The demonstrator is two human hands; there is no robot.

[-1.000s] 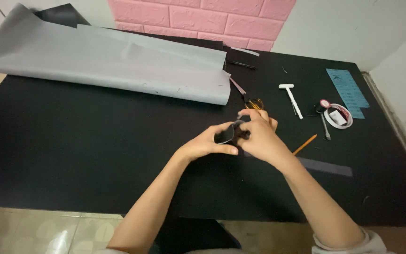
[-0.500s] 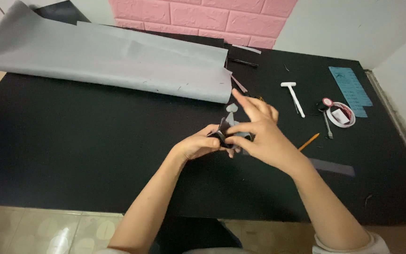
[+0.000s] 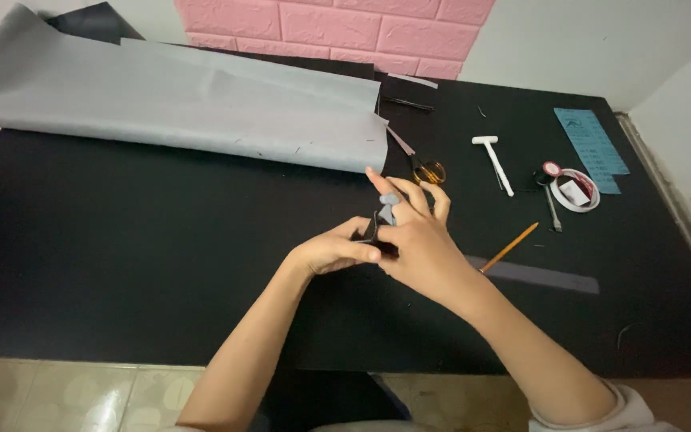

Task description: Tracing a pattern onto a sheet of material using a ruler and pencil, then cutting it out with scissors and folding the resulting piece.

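A small folded piece of grey and black material [image 3: 383, 214] is held above the middle of the black desk [image 3: 121, 264], between both hands. The left hand [image 3: 331, 252] is closed around its lower dark part, thumb and forefinger pinched on it. The right hand [image 3: 419, 240] has its thumb side pressed to the piece while its fingers [image 3: 377, 182] are spread and lifted, the grey tip showing between them; whether that grip is truly closed on the piece cannot be told, as the palm side is hidden.

For such fine handling, the piece is best kept steady by the left pinch, close to the fold, so the layers are not shifted. Light, even pressure from the right fingertips is judged better than a hard squeeze, which could crease the material off line. The work is best kept low over the desk, clear of the scissors [image 3: 419, 164] just behind and the pencil [image 3: 509, 247] to the right. The large grey sheet [image 3: 185, 104] lies well apart at the back.
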